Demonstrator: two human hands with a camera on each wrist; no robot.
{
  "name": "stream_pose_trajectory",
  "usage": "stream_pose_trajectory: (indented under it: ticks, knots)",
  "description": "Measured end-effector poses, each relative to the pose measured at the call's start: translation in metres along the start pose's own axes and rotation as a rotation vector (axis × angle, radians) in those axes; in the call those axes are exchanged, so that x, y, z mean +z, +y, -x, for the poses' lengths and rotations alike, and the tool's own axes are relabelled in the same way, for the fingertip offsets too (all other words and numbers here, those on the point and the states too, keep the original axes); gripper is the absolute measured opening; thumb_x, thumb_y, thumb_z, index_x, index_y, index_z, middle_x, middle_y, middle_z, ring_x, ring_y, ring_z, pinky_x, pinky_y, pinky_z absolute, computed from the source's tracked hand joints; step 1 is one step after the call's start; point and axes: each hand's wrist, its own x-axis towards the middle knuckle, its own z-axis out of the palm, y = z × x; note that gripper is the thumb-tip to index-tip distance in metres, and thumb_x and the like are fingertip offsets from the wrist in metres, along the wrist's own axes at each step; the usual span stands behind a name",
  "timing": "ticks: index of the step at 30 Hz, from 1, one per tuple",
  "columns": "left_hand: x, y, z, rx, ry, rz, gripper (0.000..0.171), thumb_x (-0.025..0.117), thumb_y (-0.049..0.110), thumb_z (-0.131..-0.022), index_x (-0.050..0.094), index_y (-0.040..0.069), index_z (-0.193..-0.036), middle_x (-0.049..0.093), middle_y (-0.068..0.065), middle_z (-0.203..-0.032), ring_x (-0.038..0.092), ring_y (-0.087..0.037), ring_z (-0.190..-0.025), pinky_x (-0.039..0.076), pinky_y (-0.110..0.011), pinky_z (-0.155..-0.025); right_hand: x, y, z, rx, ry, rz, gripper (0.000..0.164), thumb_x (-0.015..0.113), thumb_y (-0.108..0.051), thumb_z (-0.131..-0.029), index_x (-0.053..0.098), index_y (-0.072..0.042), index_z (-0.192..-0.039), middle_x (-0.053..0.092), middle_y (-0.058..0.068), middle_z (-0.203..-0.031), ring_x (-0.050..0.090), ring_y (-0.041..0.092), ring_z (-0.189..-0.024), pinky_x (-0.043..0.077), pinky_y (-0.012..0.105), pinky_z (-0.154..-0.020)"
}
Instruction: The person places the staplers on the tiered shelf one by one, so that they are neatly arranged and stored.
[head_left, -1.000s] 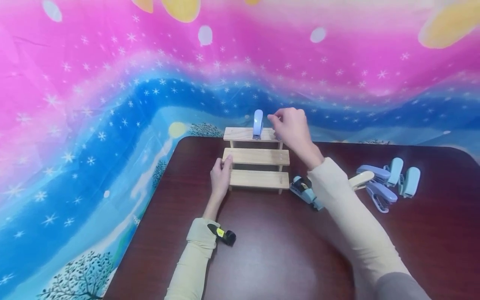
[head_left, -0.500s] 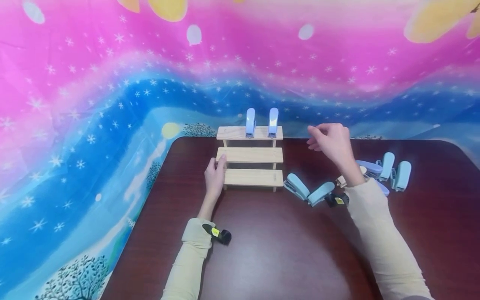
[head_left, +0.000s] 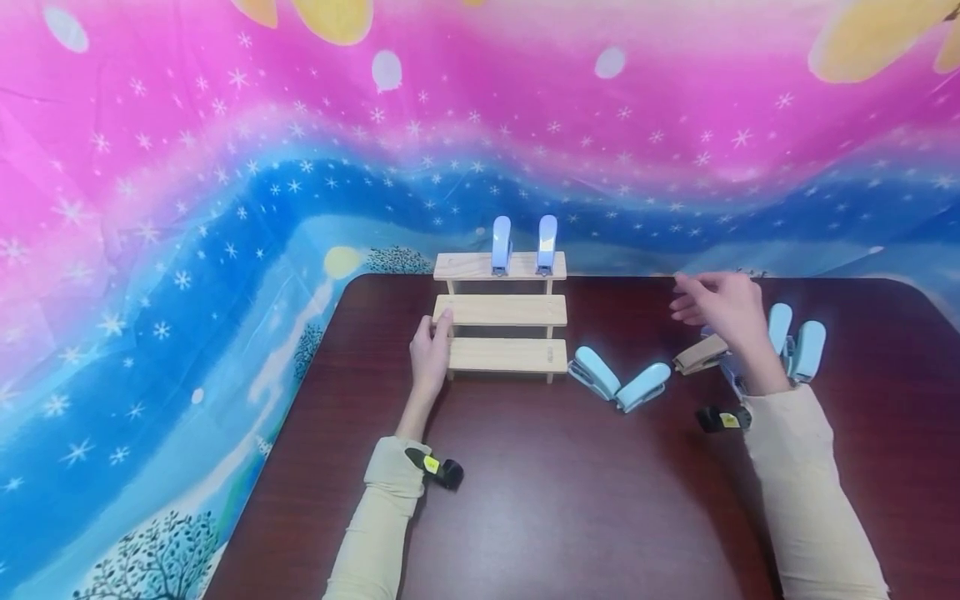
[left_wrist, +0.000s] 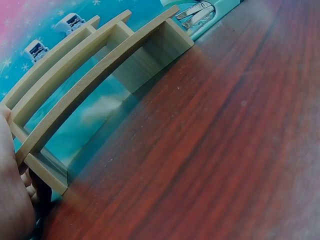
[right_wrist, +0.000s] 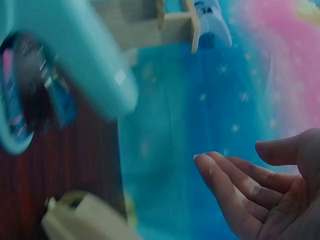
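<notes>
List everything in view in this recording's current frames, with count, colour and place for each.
Three-tier wooden step rack: 1, pale tan, on the table's far side
Glossy rounded staplers: 2, lavender-blue, on the rack's top shelf
Rounded teal staplers: 4, pale teal, two just right of the rack, two beyond the right wrist
Beige stapler: 1, beige, on the table by the right hand
Purple stapler: at least 1, purple, mostly hidden by the right arm
Table: 1, dark reddish-brown, under everything
Printed cloth backdrop: 1, pink and blue, behind the table
Wrist cameras: 2, black, one per wrist
Sleeves: 2, cream, on both arms
Hands: 2, bare, left hand gripping the rack's left end, right holding nothing
</notes>
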Motion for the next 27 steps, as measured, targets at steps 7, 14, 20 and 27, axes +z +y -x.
stream_pose_trajectory:
  ticks: [7, 14, 20, 27]
  knots:
    - [0.001, -0.001, -0.001, -0.003, -0.004, -0.004, 0.047, 0.054, 0.060, -0.100, 0.054, 0.015, -0.085, 0.051, 0.002, -0.069, 0.046, -0.019, -0.065, 0.041, -0.035, -0.064, -0.015, 0.025, -0.001, 0.047, -0.030, 0.026, 0.063, 0.051, -0.044, -0.108, 0.062, 0.014, -0.128, 0.076, 0.022, -0.095, 0.072, 0.003, -0.065, 0.057, 0.020, -0.062]
    - [0.001, -0.002, -0.001, -0.008, -0.004, 0.001, 0.049, 0.054, 0.061, -0.100, 0.054, 0.014, -0.086, 0.050, 0.001, -0.069, 0.046, -0.019, -0.065, 0.041, -0.035, -0.064, -0.032, 0.044, -0.003, 0.061, -0.031, 0.157, 0.070, 0.051, -0.053, -0.105, 0.066, 0.012, -0.126, 0.077, 0.017, -0.095, 0.067, -0.005, -0.070, 0.043, 0.023, -0.080]
    - [0.002, -0.003, 0.000, -0.004, -0.010, 0.009, 0.048, 0.055, 0.060, -0.100, 0.054, 0.014, -0.086, 0.050, 0.002, -0.068, 0.045, -0.018, -0.064, 0.040, -0.035, -0.063, -0.036, 0.059, -0.005, 0.088, -0.034, 0.149, 0.073, 0.055, -0.052, -0.104, 0.060, 0.016, -0.130, 0.074, 0.027, -0.106, 0.068, -0.002, -0.070, 0.050, 0.016, -0.067]
    - [0.002, -0.003, -0.001, 0.001, 0.002, 0.008, 0.047, 0.055, 0.058, -0.101, 0.053, 0.014, -0.085, 0.049, 0.002, -0.068, 0.045, -0.017, -0.062, 0.039, -0.034, -0.062, -0.040, 0.067, -0.005, 0.104, -0.055, 0.224, 0.067, 0.048, -0.045, -0.108, 0.054, 0.015, -0.136, 0.052, 0.042, -0.134, 0.053, 0.055, -0.116, 0.042, 0.066, -0.091]
